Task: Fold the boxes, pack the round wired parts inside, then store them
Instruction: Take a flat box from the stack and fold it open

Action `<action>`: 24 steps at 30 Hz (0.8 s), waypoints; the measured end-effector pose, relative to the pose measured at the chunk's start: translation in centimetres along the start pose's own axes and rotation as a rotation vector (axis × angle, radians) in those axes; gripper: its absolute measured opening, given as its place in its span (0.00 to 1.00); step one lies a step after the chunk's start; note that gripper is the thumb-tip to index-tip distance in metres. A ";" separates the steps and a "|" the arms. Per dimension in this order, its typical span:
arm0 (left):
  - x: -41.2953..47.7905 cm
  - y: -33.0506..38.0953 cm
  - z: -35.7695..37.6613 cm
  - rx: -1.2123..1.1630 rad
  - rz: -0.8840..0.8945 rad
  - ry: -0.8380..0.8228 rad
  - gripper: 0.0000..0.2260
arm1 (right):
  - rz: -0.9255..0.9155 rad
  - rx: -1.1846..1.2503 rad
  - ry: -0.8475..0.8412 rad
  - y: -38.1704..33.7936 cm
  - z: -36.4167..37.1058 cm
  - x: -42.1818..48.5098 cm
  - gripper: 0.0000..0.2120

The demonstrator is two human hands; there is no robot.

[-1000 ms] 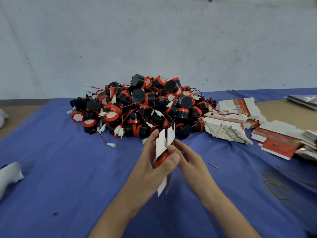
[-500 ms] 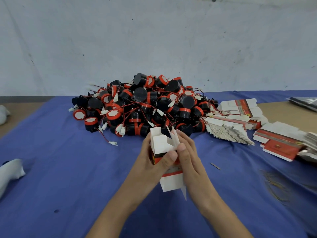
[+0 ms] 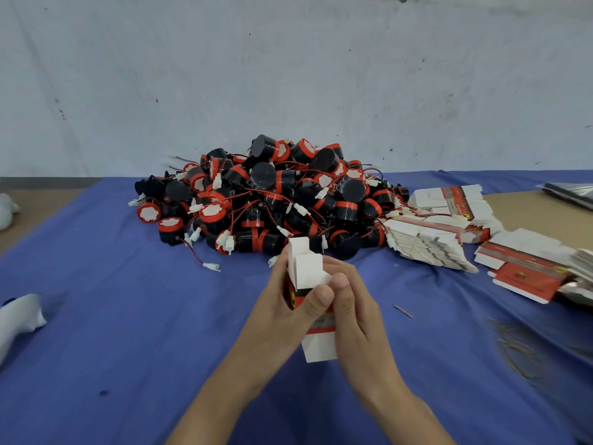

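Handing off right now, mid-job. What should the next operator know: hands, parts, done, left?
Left hand: grips the box from its left side, thumb across the front.
Right hand: holds the box's right side, thumb at the upper flap.
Things: pile of round wired parts behind the hands on the blue cloth; flat boxes stacked to the right.
Done: this box is opened into shape; flaps at both ends are unclosed.
Left: close one end, put in a part, close it, store it, repeat.

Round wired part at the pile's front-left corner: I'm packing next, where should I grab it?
Pinch the round wired part across its black body, coming from the near left: bare blue cloth lies there, while the pile crowds its far side.
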State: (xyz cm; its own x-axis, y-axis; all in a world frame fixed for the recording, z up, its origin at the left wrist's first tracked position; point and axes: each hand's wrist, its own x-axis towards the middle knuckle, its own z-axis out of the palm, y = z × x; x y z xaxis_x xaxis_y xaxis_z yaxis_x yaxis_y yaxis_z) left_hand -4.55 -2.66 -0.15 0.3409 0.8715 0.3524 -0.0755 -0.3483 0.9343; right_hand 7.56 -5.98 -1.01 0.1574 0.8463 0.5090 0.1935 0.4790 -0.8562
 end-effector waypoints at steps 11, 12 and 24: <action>-0.4 1.5 -0.1 -0.179 -0.088 -0.082 0.28 | -0.022 -0.020 0.015 -1.0 -0.7 0.6 0.19; -0.3 1.4 -0.2 -0.194 -0.090 -0.062 0.27 | -0.037 -0.030 0.013 -1.1 -0.8 0.7 0.16; -0.3 1.4 -0.5 -0.067 -0.018 0.013 0.08 | -0.196 -0.368 -0.090 -0.3 -1.7 0.3 0.22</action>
State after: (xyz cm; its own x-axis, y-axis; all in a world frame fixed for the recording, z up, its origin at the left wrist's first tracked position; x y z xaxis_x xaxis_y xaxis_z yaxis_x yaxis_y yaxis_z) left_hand -5.21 -3.26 1.04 0.3304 0.8822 0.3354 -0.1316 -0.3089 0.9420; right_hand 9.21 -6.29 -0.50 0.0013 0.7723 0.6353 0.5464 0.5315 -0.6472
